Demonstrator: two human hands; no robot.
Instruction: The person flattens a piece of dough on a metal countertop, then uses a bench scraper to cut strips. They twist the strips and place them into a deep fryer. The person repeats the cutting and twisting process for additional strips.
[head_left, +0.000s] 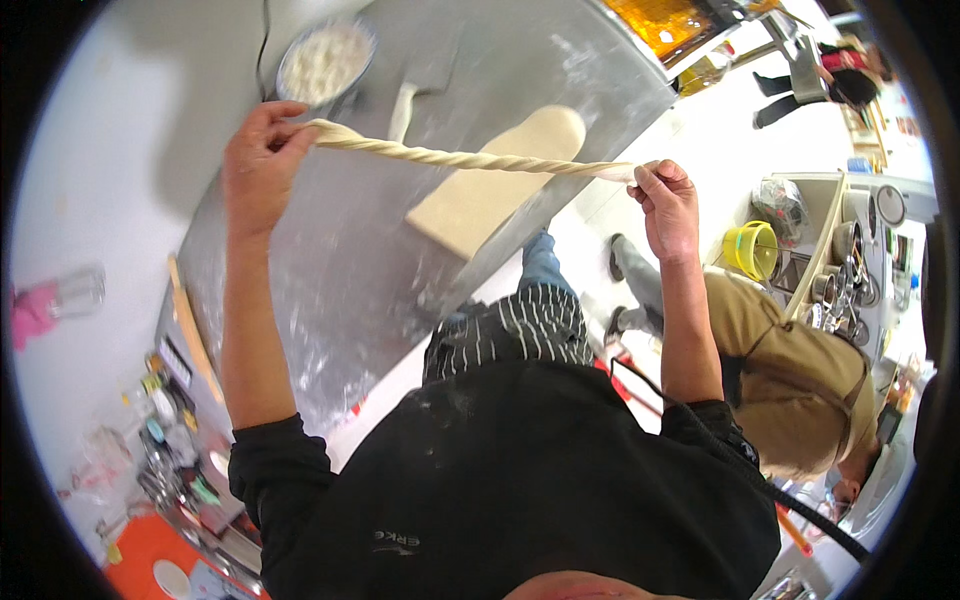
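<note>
A twisted rope of pale dough (480, 160) is stretched above the metal worktable (300, 300), nearly straight between my hands. My left hand (266, 161) pinches its left end between thumb and fingers. At the other end, my right hand (666, 206) grips the dough's thin tip. Below the rope lies a flat, elongated dough sheet (480, 206), rounded at its far end and cut straight at its near end. Beyond the rope, a flat-bladed tool with a pale handle (403, 112) rests on the table. A blue-rimmed bowl (370, 46) of white, floury contents stands past my left hand.
Along the wall side lies a wooden stick (193, 326), near cluttered kitchen items (169, 427). A person in a tan garment (795, 367) bends close on my right. Further right are a yellow bucket (750, 251) and metal pots (823, 285). Another person (847, 75) is at upper right.
</note>
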